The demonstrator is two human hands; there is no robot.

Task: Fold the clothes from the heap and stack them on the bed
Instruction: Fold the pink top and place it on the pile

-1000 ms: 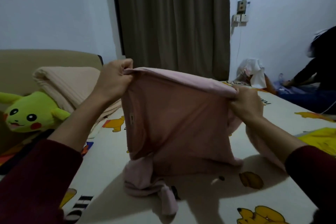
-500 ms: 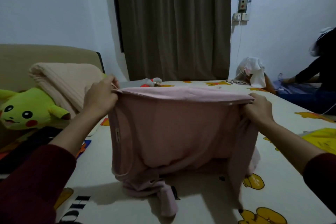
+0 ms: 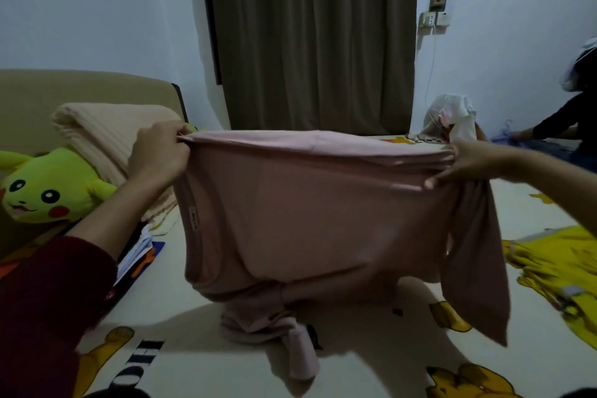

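Holding up a pink shirt (image 3: 310, 220) over the middle of the bed (image 3: 193, 307) right now. My left hand (image 3: 158, 155) pinches one top corner, fingers curled round the fabric, and my right hand (image 3: 468, 161) grips the other, so the top edge is stretched flat between them. Its lower part bunches on the sheet, and one sleeve hangs free under my right hand. Over at the left edge of the bed there's a green plush toy (image 3: 42, 187) beside a folded beige blanket (image 3: 109, 139), and yellow clothes (image 3: 562, 271) lie by the right edge.
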